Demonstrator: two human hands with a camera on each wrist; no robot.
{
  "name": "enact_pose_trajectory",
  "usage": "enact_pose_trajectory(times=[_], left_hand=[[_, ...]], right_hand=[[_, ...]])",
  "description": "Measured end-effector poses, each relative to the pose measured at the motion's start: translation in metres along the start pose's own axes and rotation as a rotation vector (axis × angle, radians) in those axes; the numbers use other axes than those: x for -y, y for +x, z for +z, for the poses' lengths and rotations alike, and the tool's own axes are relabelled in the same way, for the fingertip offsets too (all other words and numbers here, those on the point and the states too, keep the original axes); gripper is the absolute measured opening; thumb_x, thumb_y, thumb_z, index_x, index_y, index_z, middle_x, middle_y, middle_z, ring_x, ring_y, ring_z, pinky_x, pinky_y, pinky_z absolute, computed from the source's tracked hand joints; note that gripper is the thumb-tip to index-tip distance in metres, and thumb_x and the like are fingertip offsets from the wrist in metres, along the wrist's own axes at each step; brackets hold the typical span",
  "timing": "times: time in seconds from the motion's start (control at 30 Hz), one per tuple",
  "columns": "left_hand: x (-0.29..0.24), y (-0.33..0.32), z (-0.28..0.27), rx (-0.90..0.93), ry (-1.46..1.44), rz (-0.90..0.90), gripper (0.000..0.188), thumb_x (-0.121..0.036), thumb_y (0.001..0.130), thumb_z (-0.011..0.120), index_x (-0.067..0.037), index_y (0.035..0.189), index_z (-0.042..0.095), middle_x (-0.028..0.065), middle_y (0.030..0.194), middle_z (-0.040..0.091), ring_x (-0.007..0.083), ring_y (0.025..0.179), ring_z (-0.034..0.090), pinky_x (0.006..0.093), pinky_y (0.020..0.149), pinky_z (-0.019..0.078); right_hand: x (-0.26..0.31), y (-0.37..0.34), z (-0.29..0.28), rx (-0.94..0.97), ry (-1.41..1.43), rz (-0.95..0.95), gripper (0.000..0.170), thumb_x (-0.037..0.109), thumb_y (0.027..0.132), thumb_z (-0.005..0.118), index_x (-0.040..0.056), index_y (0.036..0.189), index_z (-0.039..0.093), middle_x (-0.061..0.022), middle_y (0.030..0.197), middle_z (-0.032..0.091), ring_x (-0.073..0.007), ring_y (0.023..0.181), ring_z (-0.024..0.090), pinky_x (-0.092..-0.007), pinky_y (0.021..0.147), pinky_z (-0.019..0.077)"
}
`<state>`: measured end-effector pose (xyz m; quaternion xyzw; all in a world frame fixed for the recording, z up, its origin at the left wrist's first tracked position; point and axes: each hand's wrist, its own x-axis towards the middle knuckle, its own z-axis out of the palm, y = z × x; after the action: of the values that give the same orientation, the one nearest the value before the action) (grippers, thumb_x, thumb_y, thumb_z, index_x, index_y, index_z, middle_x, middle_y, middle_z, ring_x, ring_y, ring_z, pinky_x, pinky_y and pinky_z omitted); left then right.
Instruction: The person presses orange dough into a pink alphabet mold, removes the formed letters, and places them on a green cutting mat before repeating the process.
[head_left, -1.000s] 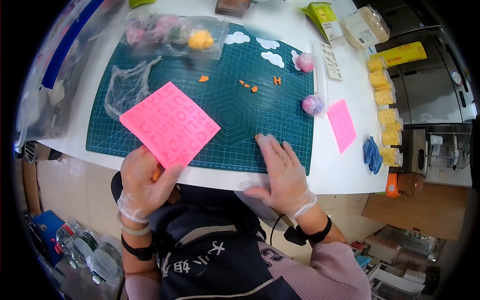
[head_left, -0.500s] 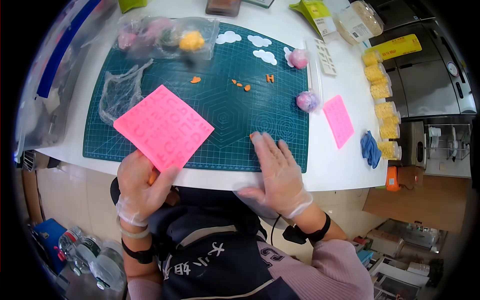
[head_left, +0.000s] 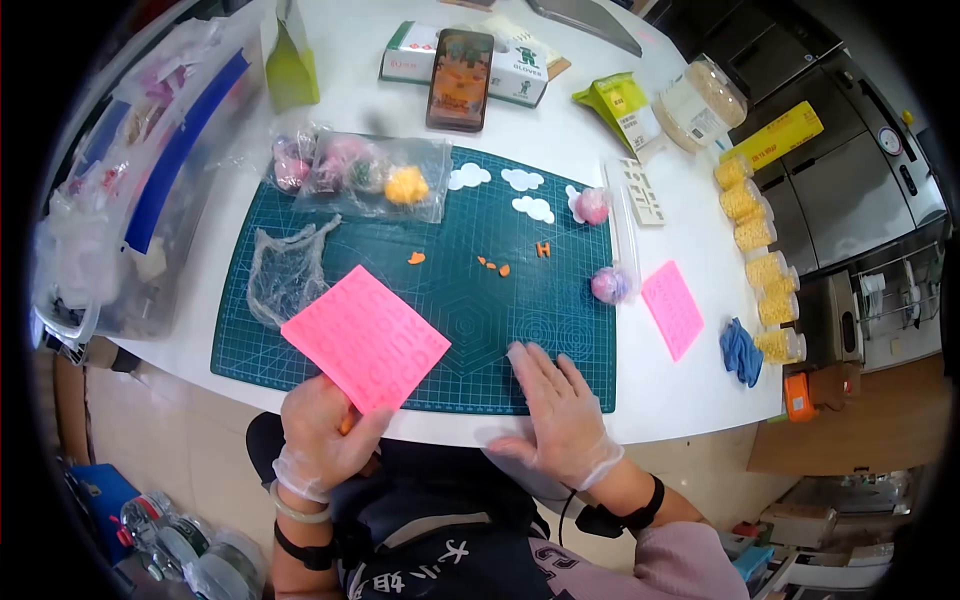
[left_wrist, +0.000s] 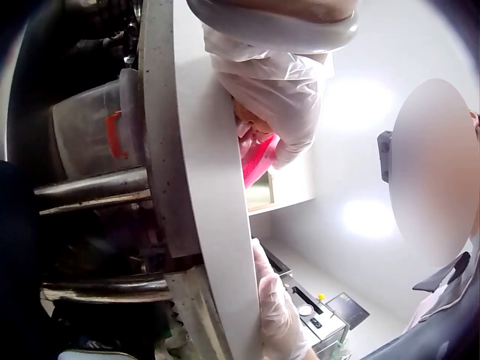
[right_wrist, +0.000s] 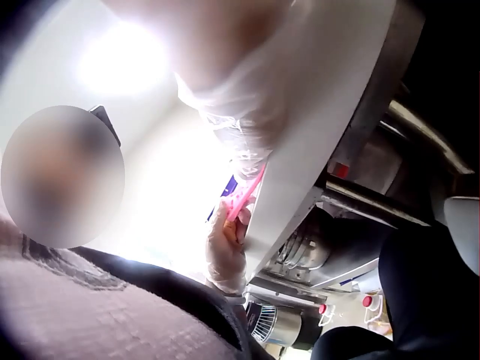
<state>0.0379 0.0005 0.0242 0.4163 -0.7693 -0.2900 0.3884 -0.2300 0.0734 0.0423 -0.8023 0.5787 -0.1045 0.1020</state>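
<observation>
In a thin clear glove, my left hand (head_left: 325, 432) grips the near corner of a pink silicone letter mold (head_left: 365, 338), thumb on top. The mold is tilted above the mat's front left part, its letter cavities facing up. A bit of orange clay (head_left: 347, 421) shows between that hand's thumb and fingers. My gloved right hand (head_left: 562, 415) rests with straight fingers on the front edge of the green cutting mat (head_left: 470, 385). Beyond it lie an orange letter H (head_left: 543, 249) and several small orange clay scraps (head_left: 503, 270).
Crumpled cling film (head_left: 285, 275) and bagged clay lumps (head_left: 375, 180) lie on the mat's left. White cloud cutouts (head_left: 470, 177) and wrapped clay balls (head_left: 609, 285) are at back and right. A second pink mold (head_left: 673, 310) sits right; a phone (head_left: 461, 80) leans against a glove box (head_left: 520, 72).
The head view has tilted up, so the phone and glove box now show whole. Both hands and the pink mold keep nearly the same places over the mat.
</observation>
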Motion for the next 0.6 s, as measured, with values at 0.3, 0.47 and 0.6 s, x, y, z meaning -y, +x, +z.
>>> enact_pose_trajectory(times=[0.3,0.47,0.6], left_hand=[[0.002,-0.002,0.003,-0.06,0.057,0.057,0.013,-0.014,0.073,0.074,-0.006,0.079,0.066,0.008,0.062,0.052,0.027,0.054,0.052,0.037,0.051,0.0391],[0.004,-0.006,0.005,-0.053,0.052,0.028,0.013,-0.014,0.073,0.075,-0.006,0.077,0.065,0.0078,0.061,0.051,0.028,0.054,0.051,0.0378,0.051,0.0383],[0.001,-0.006,0.007,-0.054,-0.003,-0.007,0.012,-0.011,0.075,0.073,-0.005,0.08,0.064,0.0086,0.065,0.052,0.0284,0.057,0.05,0.0377,0.054,0.038]], right_hand=[[0.003,0.0,0.0,-0.018,-0.054,-0.008,0.101,0.058,0.077,0.066,-0.0073,0.143,0.026,-0.0212,0.144,0.04,-0.0369,0.135,0.039,-0.0509,0.109,0.0296],[0.004,0.0,-0.002,0.003,-0.015,0.001,0.097,0.054,0.078,0.067,-0.0042,0.144,0.026,-0.02,0.146,0.038,-0.0361,0.136,0.037,-0.0512,0.11,0.0285],[0.006,0.001,-0.008,0.044,-0.016,0.007,0.097,0.054,0.078,0.067,-0.0034,0.144,0.027,-0.021,0.146,0.038,-0.0367,0.136,0.037,-0.0518,0.11,0.0288]])
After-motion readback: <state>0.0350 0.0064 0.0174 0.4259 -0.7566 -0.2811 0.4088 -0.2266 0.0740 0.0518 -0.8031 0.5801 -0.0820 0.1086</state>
